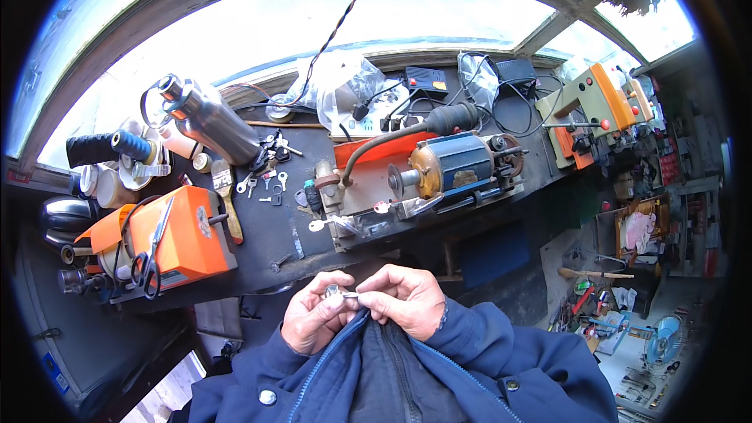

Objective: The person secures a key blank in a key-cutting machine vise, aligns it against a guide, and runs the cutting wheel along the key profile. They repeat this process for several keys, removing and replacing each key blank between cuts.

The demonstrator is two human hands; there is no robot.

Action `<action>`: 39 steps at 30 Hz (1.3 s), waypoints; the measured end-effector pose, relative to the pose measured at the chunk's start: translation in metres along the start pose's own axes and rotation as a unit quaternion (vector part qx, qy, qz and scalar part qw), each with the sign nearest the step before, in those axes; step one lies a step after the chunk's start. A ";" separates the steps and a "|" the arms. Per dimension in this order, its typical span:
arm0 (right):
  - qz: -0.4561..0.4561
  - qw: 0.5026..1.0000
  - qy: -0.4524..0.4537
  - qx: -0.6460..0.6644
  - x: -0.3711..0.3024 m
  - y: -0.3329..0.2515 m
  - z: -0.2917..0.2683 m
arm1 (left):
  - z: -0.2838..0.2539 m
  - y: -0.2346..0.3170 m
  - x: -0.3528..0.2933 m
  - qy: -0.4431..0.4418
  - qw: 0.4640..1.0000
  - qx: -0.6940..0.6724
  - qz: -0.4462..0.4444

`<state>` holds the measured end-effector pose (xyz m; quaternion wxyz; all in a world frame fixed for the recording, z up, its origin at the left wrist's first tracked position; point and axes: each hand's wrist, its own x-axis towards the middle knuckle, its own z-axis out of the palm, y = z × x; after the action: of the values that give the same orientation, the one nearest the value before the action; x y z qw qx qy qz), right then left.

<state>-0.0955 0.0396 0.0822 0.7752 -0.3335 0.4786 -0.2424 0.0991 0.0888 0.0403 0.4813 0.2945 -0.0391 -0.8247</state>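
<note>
Close to my chest, just beyond the bench's near edge, my two hands meet. My left hand [319,312] is closed, its thumb and fingers pinching a small, silvery, rounded metal piece [333,291]. From the right, my right hand [406,301] pinches a thin, flat metal bit [350,294] that reaches to the silvery piece. I cannot tell whether the two are joined, and fingertips cover part of both. In front of the hands stands a key-cutting machine with a blue motor [464,166]. A key [317,225] lies at its left end.
Loose keys [274,146] lie beside a steel flask [211,121] and a paintbrush [227,200]. At left is an orange machine [178,233] with scissors [151,254] against it. Another orange-and-beige machine [591,106] stands far right. A twisted cord [335,27] hangs over the bench.
</note>
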 end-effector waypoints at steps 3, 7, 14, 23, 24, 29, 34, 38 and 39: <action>-0.002 1.000 -0.009 0.006 0.001 0.000 -0.006 | 0.002 -0.007 0.006 -0.004 1.000 -0.022 0.001; 0.003 0.999 -0.025 0.023 0.006 -0.003 -0.018 | 0.005 -0.018 0.015 0.022 0.999 -0.015 0.032; 0.039 0.976 -0.080 0.198 0.013 -0.017 -0.070 | 0.017 -0.032 0.032 0.077 0.992 -0.027 0.092; 0.133 0.873 -0.220 0.415 0.038 -0.030 -0.106 | 0.026 -0.054 0.055 0.193 0.968 0.073 0.146; 0.152 0.876 -0.206 0.409 0.040 -0.033 -0.108 | 0.026 -0.055 0.057 0.196 0.964 0.085 0.156; 0.209 0.853 -0.224 0.423 0.052 -0.043 -0.109 | 0.033 -0.059 0.063 0.222 0.957 0.104 0.154; 0.256 0.839 -0.208 0.434 0.056 -0.053 -0.106 | 0.039 -0.052 0.066 0.247 0.946 0.193 0.076; 0.255 0.835 -0.213 0.439 0.057 -0.056 -0.103 | 0.040 -0.048 0.072 0.241 0.946 0.210 0.059; 0.253 0.834 -0.216 0.441 0.057 -0.056 -0.102 | 0.041 -0.047 0.074 0.241 0.945 0.213 0.059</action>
<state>-0.1667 -0.0662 0.0584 0.9578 0.1329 0.2093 -0.1452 0.0145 0.0450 0.0247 0.4498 0.5777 -0.1141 -0.6715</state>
